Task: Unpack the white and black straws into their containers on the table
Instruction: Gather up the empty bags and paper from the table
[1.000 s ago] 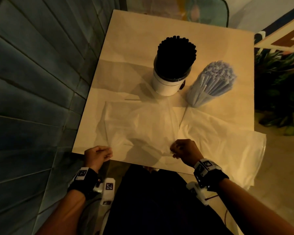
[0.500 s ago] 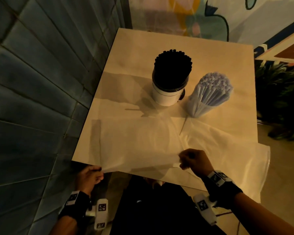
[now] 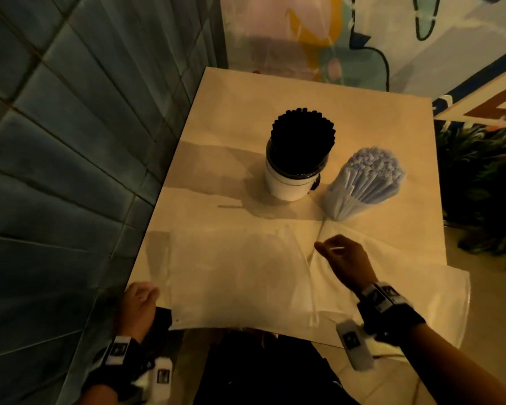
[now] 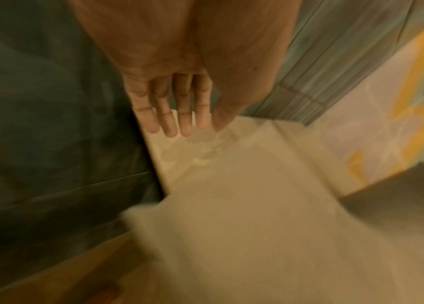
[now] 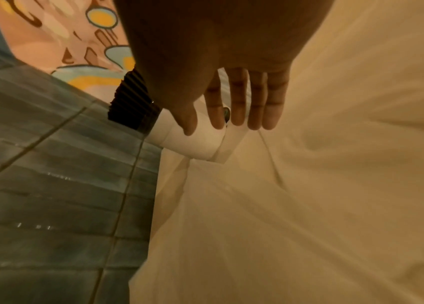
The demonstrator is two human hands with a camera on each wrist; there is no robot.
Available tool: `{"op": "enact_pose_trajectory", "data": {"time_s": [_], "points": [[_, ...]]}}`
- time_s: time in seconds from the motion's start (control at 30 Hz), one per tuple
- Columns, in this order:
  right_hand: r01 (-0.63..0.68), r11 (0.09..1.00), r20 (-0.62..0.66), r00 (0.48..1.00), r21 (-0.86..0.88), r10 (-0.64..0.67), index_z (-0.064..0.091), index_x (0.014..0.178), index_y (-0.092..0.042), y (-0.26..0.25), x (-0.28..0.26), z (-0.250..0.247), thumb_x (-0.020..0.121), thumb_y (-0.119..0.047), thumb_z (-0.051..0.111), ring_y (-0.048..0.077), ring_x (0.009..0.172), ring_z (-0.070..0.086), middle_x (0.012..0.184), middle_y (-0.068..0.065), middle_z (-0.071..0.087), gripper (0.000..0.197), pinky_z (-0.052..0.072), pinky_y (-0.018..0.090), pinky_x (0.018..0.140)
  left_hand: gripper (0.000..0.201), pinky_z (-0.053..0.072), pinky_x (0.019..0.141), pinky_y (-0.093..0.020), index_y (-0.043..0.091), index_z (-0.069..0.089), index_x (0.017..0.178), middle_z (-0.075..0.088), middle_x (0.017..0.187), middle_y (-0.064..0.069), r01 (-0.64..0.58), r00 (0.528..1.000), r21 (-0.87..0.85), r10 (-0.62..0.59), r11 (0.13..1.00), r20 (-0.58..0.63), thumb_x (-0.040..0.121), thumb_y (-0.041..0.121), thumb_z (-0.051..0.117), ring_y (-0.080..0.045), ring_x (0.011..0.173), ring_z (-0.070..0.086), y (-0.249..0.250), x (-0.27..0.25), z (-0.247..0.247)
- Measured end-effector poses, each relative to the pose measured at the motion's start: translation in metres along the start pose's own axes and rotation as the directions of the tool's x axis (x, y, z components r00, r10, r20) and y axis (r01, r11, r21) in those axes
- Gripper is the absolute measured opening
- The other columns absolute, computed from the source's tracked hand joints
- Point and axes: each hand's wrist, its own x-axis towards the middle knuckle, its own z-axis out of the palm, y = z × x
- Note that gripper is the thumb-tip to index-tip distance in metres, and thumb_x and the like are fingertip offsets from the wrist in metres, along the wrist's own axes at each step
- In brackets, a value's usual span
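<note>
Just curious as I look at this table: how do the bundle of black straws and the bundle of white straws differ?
The black straws stand upright in a white cup; the white straws sit in a clear holder and lean to the right. The black bundle is nearer the tiled wall, the white bundle nearer the plants. Both stand tightly packed on the table.

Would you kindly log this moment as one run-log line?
black straws in white cup | white straws upright beside it | empty bags flat | left hand open | right hand open

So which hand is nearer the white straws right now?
Right. The right hand is over the plastic bag just in front of the white straws; the left hand is at the table's near-left corner.
</note>
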Motion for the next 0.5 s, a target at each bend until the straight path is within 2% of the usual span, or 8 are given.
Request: {"op": "enact_pose_trajectory", "data": {"time_s": [0.07,0.13,0.23,0.33,0.43,0.5], "points": [[-0.006,0.999,-0.005,1.000,0.037,0.006,0.066,0.093,-0.019,-0.013,0.016,0.011,0.083,-0.052,0.071,0.013,0.074,0.064,0.091,-0.002,0.070,0.035,0.050,0.031,0.070,0.009,0.047,0.095,-0.048,0.009,0.059,0.097,0.066,0.107,-0.022,-0.045,0.999,-0.064,0.044,0.997,-0.026,0.094,0.003,0.064,-0.037,0.103,0.062,0.020,0.026,0.003],[0.017,0.999,-0.014,1.000,0.032,-0.017,0.065,0.097,-0.016,-0.025,0.029,0.021,0.084,-0.050,0.071,0.012,0.081,0.064,0.093,-0.004,0.068,0.036,0.046,0.029,0.073,0.006,0.046,0.095,-0.044,0.011,0.059,0.100,0.065,0.108,-0.016,-0.090,0.995,-0.115,0.086,0.989,-0.042,0.096,0.009,0.064,-0.029,0.104,0.061,0.045,0.047,0.009],[-0.019,0.999,0.065,0.998,0.031,0.017,0.065,0.111,-0.018,-0.039,0.045,0.033,0.086,-0.050,0.069,0.014,0.095,0.063,0.104,-0.004,0.066,0.041,0.044,0.027,0.080,0.014,0.045,0.095,-0.038,0.006,0.063,0.109,0.064,0.111,-0.011,-0.160,0.984,-0.161,0.169,0.974,0.049,0.097,0.013,0.062,-0.022,0.104,0.057,0.077,0.071,0.021],[-0.049,0.998,0.173,0.983,-0.038,0.054,0.061,0.121,-0.022,-0.042,0.056,0.043,0.087,-0.047,0.069,0.014,0.100,0.059,0.105,-0.005,0.063,0.042,0.043,0.028,0.088,0.015,0.047,0.096,-0.040,0.011,0.066,0.110,0.065,0.111,-0.008,-0.156,0.973,-0.183,0.183,0.971,0.141,0.096,0.018,0.065,-0.020,0.104,0.059,0.091,0.083,0.030],[0.018,0.989,0.206,0.979,-0.143,0.012,0.070,0.109,-0.020,-0.040,0.059,0.048,0.090,-0.033,0.070,0.014,0.096,0.059,0.099,-0.004,0.065,0.023,0.045,0.030,0.094,0.005,0.051,0.090,-0.041,0.018,0.072,0.096,0.071,0.102,-0.010,-0.156,0.965,-0.154,0.183,0.976,0.186,0.095,0.019,0.068,-0.028,0.100,0.067,0.087,0.090,0.036],[0.057,0.989,0.200,0.979,-0.140,-0.028,0.075,0.094,-0.017,-0.038,0.058,0.048,0.089,-0.020,0.071,0.012,0.089,0.060,0.092,-0.002,0.069,0.007,0.046,0.030,0.094,0.020,0.055,0.086,-0.048,0.027,0.074,0.078,0.073,0.091,-0.013,-0.164,0.962,-0.104,0.182,0.981,0.202,0.094,0.017,0.069,-0.033,0.094,0.069,0.079,0.094,0.035]]}}
